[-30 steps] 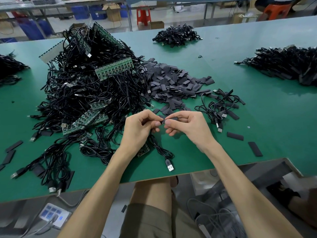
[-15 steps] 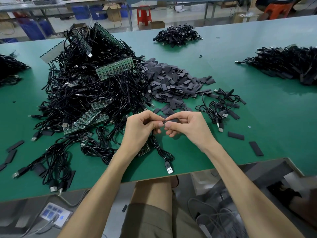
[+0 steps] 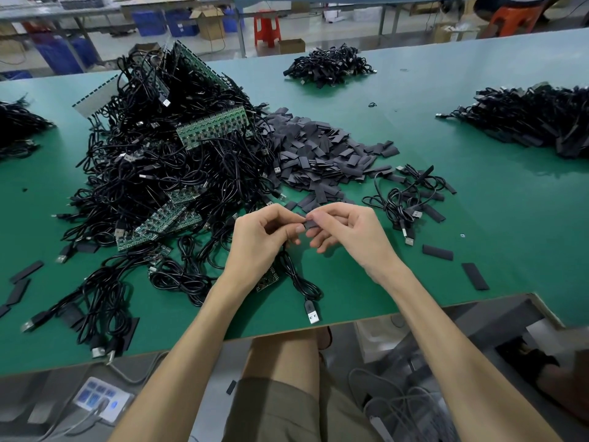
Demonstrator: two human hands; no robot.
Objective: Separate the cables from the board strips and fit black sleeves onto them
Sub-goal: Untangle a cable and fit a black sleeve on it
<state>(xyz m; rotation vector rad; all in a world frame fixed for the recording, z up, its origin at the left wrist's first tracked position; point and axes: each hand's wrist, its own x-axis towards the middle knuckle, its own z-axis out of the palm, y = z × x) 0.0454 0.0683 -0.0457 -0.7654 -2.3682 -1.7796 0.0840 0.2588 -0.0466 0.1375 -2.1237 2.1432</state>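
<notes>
Above the near edge of a green table [image 3: 478, 250], two hands meet fingertip to fingertip. The right hand [image 3: 347, 231] pinches a short black sleeve [image 3: 309, 223], and the left hand [image 3: 264, 237] pinches the end of a loose cable [image 3: 296, 275] whose plug [image 3: 312, 315] lies on the table below. This looks like the fitting step, though how far the sleeve is on cannot be told. Next it likely needs sliding along the cable while the left pinch holds firm.

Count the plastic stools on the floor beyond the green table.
2: a red plastic stool at top centre; an orange plastic stool at top right, partly cut off. Others may be hidden.
</notes>
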